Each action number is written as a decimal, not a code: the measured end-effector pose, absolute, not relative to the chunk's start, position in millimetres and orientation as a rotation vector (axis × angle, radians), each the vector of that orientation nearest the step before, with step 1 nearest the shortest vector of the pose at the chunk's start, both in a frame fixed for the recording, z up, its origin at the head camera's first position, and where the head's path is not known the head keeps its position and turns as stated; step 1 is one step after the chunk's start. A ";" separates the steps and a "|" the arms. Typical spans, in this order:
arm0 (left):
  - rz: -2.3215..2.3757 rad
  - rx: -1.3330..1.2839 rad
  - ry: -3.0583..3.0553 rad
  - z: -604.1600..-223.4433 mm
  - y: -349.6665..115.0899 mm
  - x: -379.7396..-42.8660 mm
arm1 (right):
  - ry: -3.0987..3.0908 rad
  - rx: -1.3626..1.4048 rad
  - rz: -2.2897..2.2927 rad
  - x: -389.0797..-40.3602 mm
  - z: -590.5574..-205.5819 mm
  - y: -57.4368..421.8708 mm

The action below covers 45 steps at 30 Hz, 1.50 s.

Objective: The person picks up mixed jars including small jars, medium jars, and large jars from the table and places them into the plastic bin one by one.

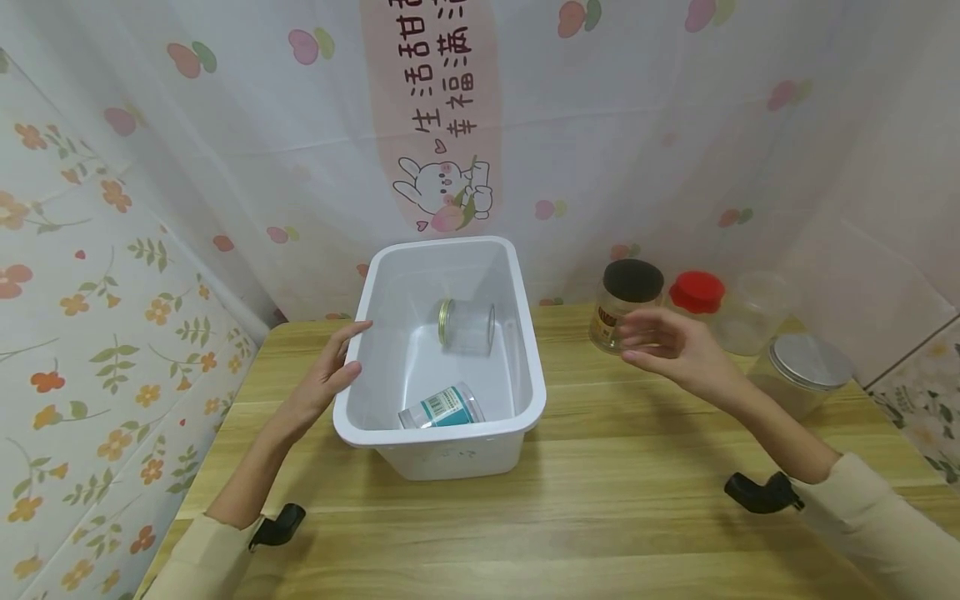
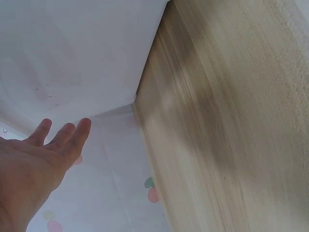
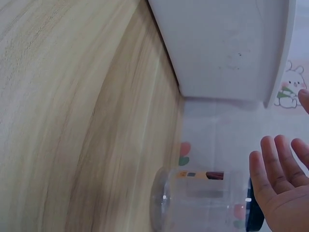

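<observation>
A white plastic basin (image 1: pixel 438 454) stands on the wooden table. Inside it lie a clear jar with a gold lid (image 1: pixel 471 327) and a clear jar with a teal label (image 1: pixel 444 407), both on their sides. My left hand (image 1: pixel 322 379) is at the basin's left rim, fingers loosely extended; the left wrist view shows the hand (image 2: pixel 41 162) beside the outer wall. My right hand (image 1: pixel 678 354) is just in front of the black-lidded jar (image 1: pixel 632 287), fingers extended and holding nothing. In the right wrist view that jar (image 3: pixel 203 200) stands close by the right hand (image 3: pixel 285 188).
Right of the black-lidded jar stand a red-lidded jar (image 1: pixel 697 293), a clear container (image 1: pixel 750 312) and a silver-lidded jar (image 1: pixel 808 367). A printed curtain (image 1: pixel 600 150) hangs behind the table (image 1: pixel 600 500), and a floral one (image 1: pixel 97 333) is on the left.
</observation>
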<state>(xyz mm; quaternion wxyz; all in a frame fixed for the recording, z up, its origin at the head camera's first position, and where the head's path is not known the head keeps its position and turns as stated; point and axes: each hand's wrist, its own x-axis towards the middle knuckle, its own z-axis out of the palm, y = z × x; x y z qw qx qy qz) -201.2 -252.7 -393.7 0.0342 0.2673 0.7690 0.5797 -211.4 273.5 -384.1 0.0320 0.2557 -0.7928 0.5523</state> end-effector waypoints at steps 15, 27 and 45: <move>1.806 0.826 2.362 -391.4 -250.6 -200.6 | -2.463 0.718 1.660 -206.3 -385.6 285.7; 1.799 0.783 2.377 -393.7 -251.3 -198.9 | -2.483 0.674 1.625 -201.8 -387.9 299.0; 1.821 0.773 2.344 -394.5 -249.8 -198.6 | -2.489 0.600 1.556 -198.0 -388.6 316.3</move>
